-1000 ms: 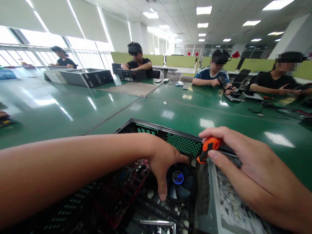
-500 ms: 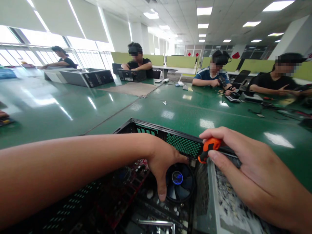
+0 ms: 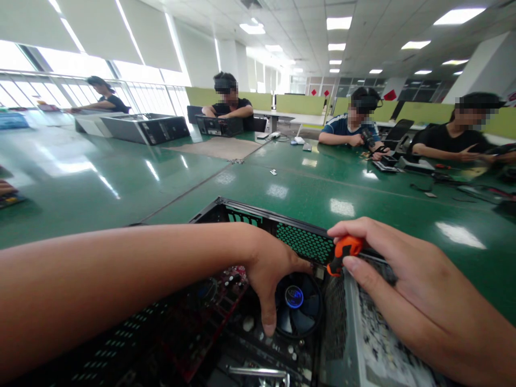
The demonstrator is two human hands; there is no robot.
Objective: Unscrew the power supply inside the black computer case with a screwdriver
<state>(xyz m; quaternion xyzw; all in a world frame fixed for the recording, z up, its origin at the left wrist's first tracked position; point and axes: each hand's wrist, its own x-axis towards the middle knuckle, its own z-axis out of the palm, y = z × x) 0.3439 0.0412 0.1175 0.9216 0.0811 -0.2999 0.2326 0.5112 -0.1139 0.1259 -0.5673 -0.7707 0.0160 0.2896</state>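
Observation:
An open black computer case (image 3: 258, 215) lies on the green table before me, with a red motherboard (image 3: 226, 290) and a round black cooler fan (image 3: 297, 303) inside. My left hand (image 3: 268, 274) reaches into the case; its fingers point down beside the fan and its thumb rests near the perforated rear wall. My right hand (image 3: 387, 269) is closed on an orange-handled screwdriver (image 3: 342, 251), whose tip points left toward the case's rear wall. A grey metal power supply box (image 3: 374, 344) lies under my right hand.
The green table (image 3: 121, 188) stretches far ahead. Other computer cases (image 3: 141, 128) stand at the back left. Several people sit round the far side, with tools, cables and parts (image 3: 403, 161) before them on the right. A small screw or clip (image 3: 273, 171) lies mid-table.
The view has tilted slightly, so everything sits a little lower. My right hand with the screwdriver has shifted slightly down; my left hand stays by the fan.

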